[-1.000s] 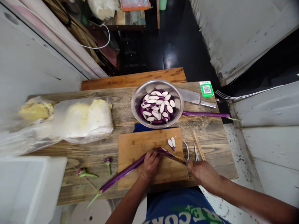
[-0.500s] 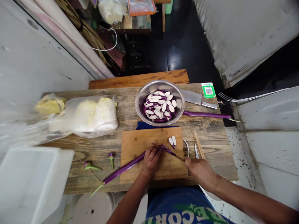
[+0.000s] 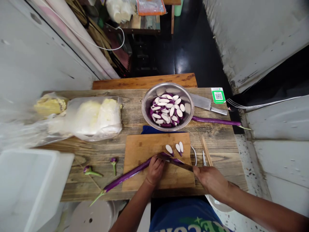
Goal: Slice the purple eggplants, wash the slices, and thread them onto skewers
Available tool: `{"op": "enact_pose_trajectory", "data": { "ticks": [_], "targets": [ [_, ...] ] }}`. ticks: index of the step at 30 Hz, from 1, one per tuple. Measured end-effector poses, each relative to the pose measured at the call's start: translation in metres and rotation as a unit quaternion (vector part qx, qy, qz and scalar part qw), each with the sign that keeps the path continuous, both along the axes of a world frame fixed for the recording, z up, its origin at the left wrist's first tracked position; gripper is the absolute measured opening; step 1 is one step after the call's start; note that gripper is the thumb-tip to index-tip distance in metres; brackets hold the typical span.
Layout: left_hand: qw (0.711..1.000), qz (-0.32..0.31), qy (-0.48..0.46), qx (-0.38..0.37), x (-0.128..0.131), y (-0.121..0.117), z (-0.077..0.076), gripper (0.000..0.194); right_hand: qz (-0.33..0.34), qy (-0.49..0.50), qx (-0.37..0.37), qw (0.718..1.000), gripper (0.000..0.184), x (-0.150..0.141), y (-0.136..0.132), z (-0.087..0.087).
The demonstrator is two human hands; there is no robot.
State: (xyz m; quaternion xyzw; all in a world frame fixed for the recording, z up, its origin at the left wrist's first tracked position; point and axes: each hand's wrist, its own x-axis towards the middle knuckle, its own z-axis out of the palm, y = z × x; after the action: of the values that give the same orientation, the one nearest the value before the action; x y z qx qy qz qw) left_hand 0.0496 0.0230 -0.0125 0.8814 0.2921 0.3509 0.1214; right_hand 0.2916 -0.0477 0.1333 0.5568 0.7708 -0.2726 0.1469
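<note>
A long purple eggplant (image 3: 130, 174) lies slantwise over the wooden cutting board (image 3: 137, 145), its green stem past the board's lower left. My left hand (image 3: 155, 169) presses it down near its cut end, fingers closed round it. In my right hand (image 3: 212, 180) is the handle of a knife (image 3: 180, 163), whose blade rests at the eggplant just right of my left fingers. Three pale oval eggplant slices (image 3: 169, 149) lie on the board beyond the blade. A steel bowl (image 3: 145, 109) behind the board holds many more slices.
A cleaver (image 3: 200, 101) and another eggplant (image 3: 217, 121) lie right of the bowl. Skewers (image 3: 205, 149) and scissors (image 3: 204, 158) are beside the board. Bagged cabbage (image 3: 96, 117), cut eggplant tops (image 3: 113, 161) and a white bin (image 3: 55, 161) are on the left.
One more slice has come off and lies on the board left of the other two. The knife has lifted and come down again; my left hand stays on the eggplant. The view has shifted slightly.
</note>
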Motion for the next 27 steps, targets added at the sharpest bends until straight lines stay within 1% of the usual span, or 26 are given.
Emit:
{"op": "enact_pose_trajectory", "data": {
  "ticks": [5, 8, 11, 14, 15, 16, 19, 21, 24, 27],
  "targets": [
    [1.000, 0.002, -0.013, -0.006, 0.001, 0.001, 0.001, 0.022, 0.006, -0.006, 0.013, 1.000, 0.026, 0.001, 0.002, -0.001],
    [1.000, 0.000, -0.018, 0.008, 0.002, 0.002, 0.001, 0.023, 0.003, -0.009, 0.008, 1.000, 0.024, -0.008, 0.012, -0.004],
    [1.000, -0.008, -0.002, 0.011, 0.003, 0.002, 0.004, 0.027, -0.005, -0.021, -0.005, 1.000, 0.022, -0.021, 0.027, -0.013],
    [1.000, -0.022, 0.019, -0.007, 0.000, 0.004, 0.008, 0.032, -0.017, -0.023, 0.004, 1.000, 0.021, -0.027, 0.035, -0.026],
    [0.999, -0.021, 0.027, -0.010, -0.003, 0.005, 0.010, 0.034, -0.025, -0.020, 0.011, 0.999, 0.019, -0.026, 0.035, -0.031],
    [0.999, -0.006, 0.036, -0.008, -0.006, 0.005, 0.011, 0.035, -0.034, -0.015, 0.017, 0.999, 0.017, -0.024, 0.034, -0.034],
    [0.994, 0.074, 0.075, 0.016, -0.016, 0.006, 0.012, 0.037, -0.064, 0.005, 0.036, 0.997, 0.020, -0.015, 0.026, -0.042],
    [0.990, 0.105, 0.087, 0.029, -0.020, 0.004, 0.011, 0.040, -0.073, 0.018, 0.044, 0.996, 0.024, -0.010, 0.021, -0.043],
    [0.993, 0.088, 0.078, 0.027, -0.018, -0.001, 0.007, 0.039, -0.075, 0.020, 0.049, 0.996, 0.025, -0.004, 0.015, -0.043],
    [0.995, 0.070, 0.065, 0.025, -0.009, -0.005, 0.006, 0.037, -0.063, 0.004, 0.059, 0.996, 0.018, 0.001, 0.011, -0.040]
  ]
}}
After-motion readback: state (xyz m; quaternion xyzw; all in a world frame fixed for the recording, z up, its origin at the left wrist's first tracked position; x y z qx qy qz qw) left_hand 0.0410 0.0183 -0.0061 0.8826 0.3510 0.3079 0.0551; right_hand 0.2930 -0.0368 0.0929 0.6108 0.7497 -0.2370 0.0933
